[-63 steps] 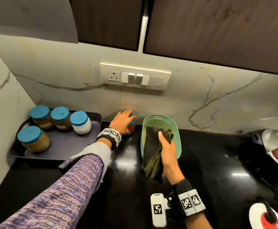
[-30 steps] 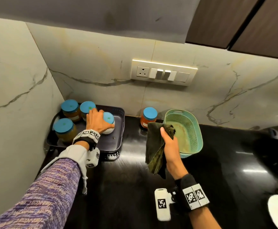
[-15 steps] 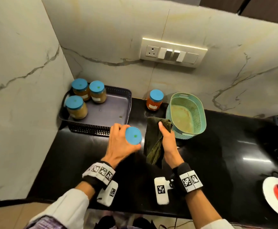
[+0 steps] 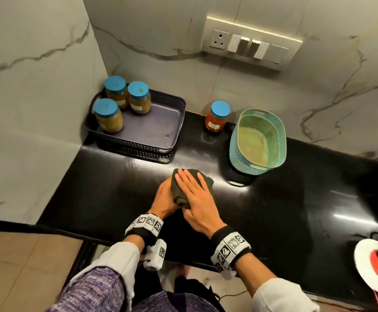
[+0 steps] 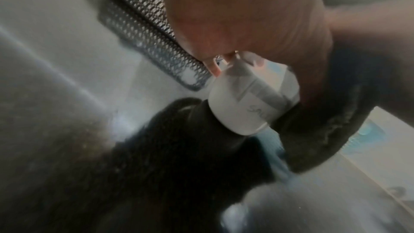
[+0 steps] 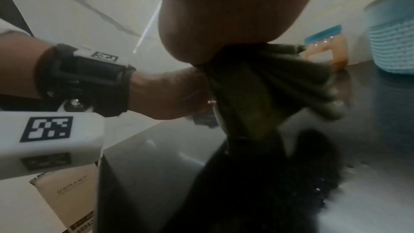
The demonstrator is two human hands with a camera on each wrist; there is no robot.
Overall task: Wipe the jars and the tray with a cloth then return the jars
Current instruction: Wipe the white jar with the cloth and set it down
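Observation:
My left hand (image 4: 164,195) grips a white jar (image 5: 251,102) with a handwritten label, near the front of the black counter. A dark green cloth (image 4: 207,179) covers the jar's top, so the jar is hidden in the head view. My right hand (image 4: 194,190) lies over the cloth with straight fingers and presses it down. The cloth (image 6: 268,84) bunches under that palm. At the back left corner stands the dark tray (image 4: 154,129) holding three blue-lidded jars (image 4: 110,115). An orange jar (image 4: 217,117) stands on the counter beside it.
A teal perforated basket (image 4: 239,154) sits right of the orange jar. A switch panel (image 4: 251,43) is on the marble wall. A white and red object (image 4: 374,269) lies at the counter's right front. The counter edge runs just under my wrists.
My left hand lifted the white jar out of the tray and brought it to the counter front. My right hand carried the cloth over and now covers the jar's lid.

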